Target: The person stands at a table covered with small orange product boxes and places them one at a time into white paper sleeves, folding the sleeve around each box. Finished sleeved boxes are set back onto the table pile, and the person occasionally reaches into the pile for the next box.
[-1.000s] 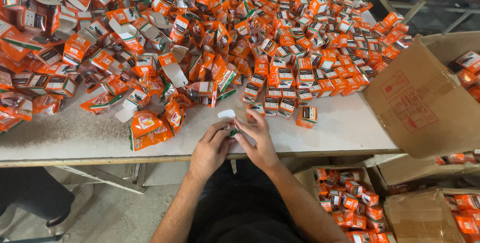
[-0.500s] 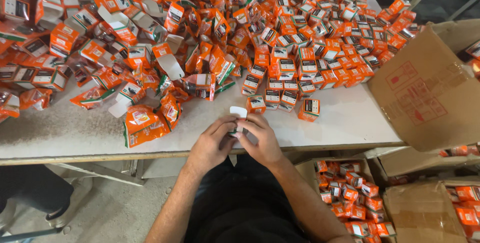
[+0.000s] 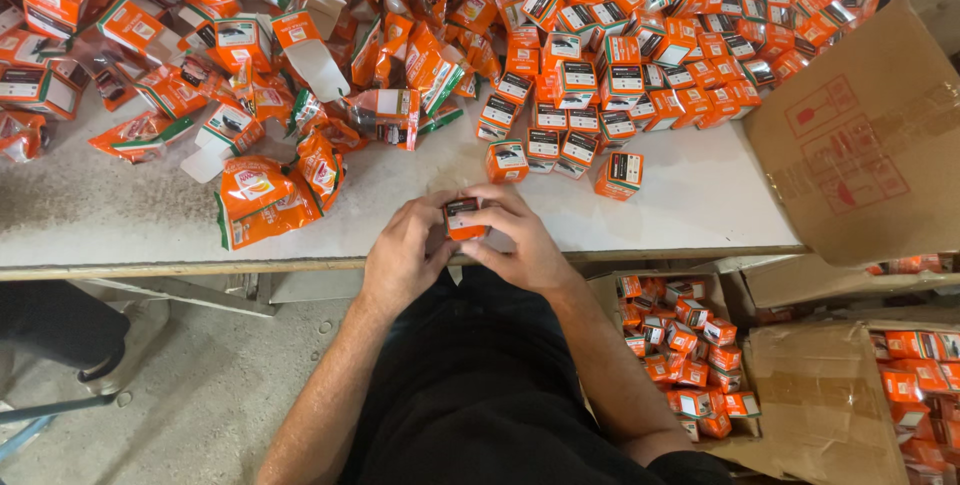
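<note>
Both the left hand (image 3: 405, 250) and right hand (image 3: 520, 235) were closed around a small orange box (image 3: 464, 218) at the tabletop (image 3: 700, 205) edge. A loose hold could have let it fall to the floor.

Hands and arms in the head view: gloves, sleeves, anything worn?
Both are bare: no gloves on the left hand or right hand, and no rings, watch or bands that I can see. Forearms are uncovered to the elbows; no sleeves show. The clothing below them is black.
</note>
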